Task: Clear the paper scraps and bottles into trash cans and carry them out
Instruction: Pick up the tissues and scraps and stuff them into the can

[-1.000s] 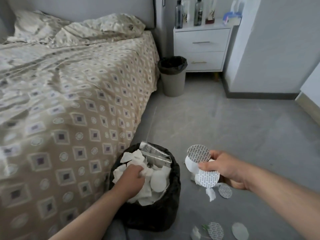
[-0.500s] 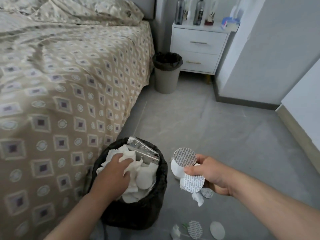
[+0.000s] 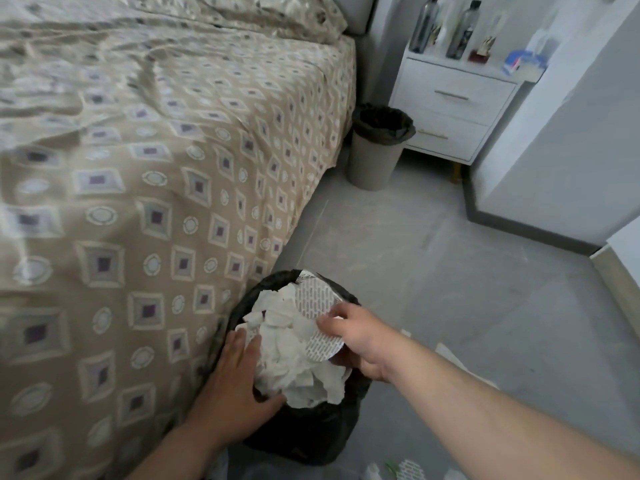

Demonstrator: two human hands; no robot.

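Presses a flat left hand (image 3: pixel 239 386), fingers straight and close together, on crumpled white paper scraps (image 3: pixel 291 355) heaped in the black-bagged trash can (image 3: pixel 311 438). Pinches round, dash-printed discs (image 3: pixel 317 301) above it with curled right hand (image 3: pixel 360 341). Farther right, glossy bottles (image 3: pixel 424 26) upright on the nightstand (image 3: pixel 450 112).

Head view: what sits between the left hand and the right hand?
In the head view, the heap of white paper scraps in the black-bagged trash can lies between left hand and right hand, which pinches round printed discs.
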